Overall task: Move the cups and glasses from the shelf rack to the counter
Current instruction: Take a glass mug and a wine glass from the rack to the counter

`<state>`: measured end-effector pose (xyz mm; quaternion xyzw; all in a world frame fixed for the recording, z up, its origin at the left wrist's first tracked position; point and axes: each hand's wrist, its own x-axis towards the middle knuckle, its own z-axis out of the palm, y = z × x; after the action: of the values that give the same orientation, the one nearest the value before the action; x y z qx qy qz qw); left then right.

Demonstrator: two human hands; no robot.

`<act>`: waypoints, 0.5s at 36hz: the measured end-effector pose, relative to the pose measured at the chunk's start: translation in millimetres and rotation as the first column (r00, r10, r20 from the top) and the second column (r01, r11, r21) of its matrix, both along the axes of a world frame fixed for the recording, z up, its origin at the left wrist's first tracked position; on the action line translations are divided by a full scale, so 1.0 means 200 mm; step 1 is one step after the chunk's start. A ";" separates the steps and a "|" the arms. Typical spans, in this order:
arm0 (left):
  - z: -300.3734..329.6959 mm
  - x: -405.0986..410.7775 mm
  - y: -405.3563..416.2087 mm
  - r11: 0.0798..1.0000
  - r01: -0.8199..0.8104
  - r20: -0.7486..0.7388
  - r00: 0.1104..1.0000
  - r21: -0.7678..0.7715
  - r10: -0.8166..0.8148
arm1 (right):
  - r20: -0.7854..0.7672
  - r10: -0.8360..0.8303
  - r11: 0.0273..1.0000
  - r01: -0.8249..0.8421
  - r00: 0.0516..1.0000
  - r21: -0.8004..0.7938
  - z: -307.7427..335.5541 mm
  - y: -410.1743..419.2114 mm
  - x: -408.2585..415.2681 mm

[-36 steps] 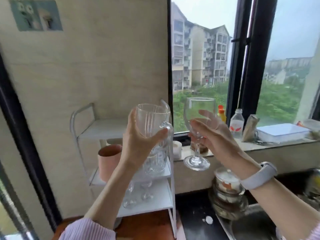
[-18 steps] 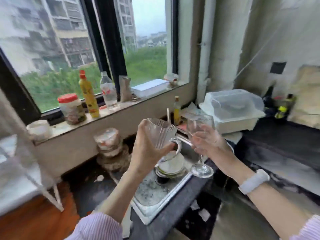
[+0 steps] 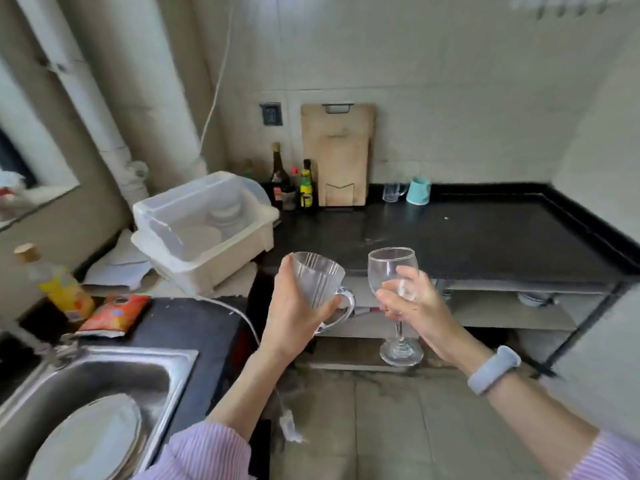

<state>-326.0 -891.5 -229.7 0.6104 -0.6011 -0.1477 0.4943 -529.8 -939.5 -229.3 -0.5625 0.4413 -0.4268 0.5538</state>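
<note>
Glassware in hand: two pieces, one ribbed glass mug (image 3: 320,284) with a handle and one stemmed wine glass (image 3: 393,271), both held upright in the air in front of the near edge of the black counter (image 3: 467,233), neither set down. Already on that counter, at the back by the wall: one clear glass mug (image 3: 393,192) and one teal cup (image 3: 419,190), just beside each other. Also there: one wooden cutting board (image 3: 341,154) leaning on the wall, a cluster of sauce bottles (image 3: 294,183), count unclear, and one lidded plastic dish bin (image 3: 204,223). One steel sink (image 3: 86,386) at lower left holds stacked plates (image 3: 88,441). Left hand (image 3: 294,313): fingers and thumb wrapped round the mug's body, handle pointing right. Right hand (image 3: 412,303): fingers curled round the lower bowl of the wine glass, its stem and foot hanging free below; a pale wristband (image 3: 493,370) sits on that wrist. Against half a second ago, the window, sill and its jars have left the view, the counter now lies straight ahead, and both grips are unchanged.
</note>
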 end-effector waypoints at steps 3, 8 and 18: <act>-0.07 -0.09 -0.34 0.994 0.104 -0.021 0.994 0.026 -0.103 | -0.010 -0.078 0.997 0.078 0.997 0.016 -0.05 -0.27 -0.11; -0.15 -0.21 -0.88 0.974 0.212 -0.074 0.976 0.073 -0.207 | -0.020 -0.176 0.983 0.177 0.984 0.040 -0.10 -0.73 -0.24; -0.21 -0.57 -1.83 0.934 0.314 -0.147 0.945 0.171 -0.291 | -0.046 -0.317 0.944 0.320 0.947 0.085 -0.17 -1.45 -0.59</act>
<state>-439.5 -1258.1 -271.2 0.5455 -0.6401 -0.3155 0.4395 -648.7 -1228.9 -263.4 -0.4646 0.5540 -0.4813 0.4955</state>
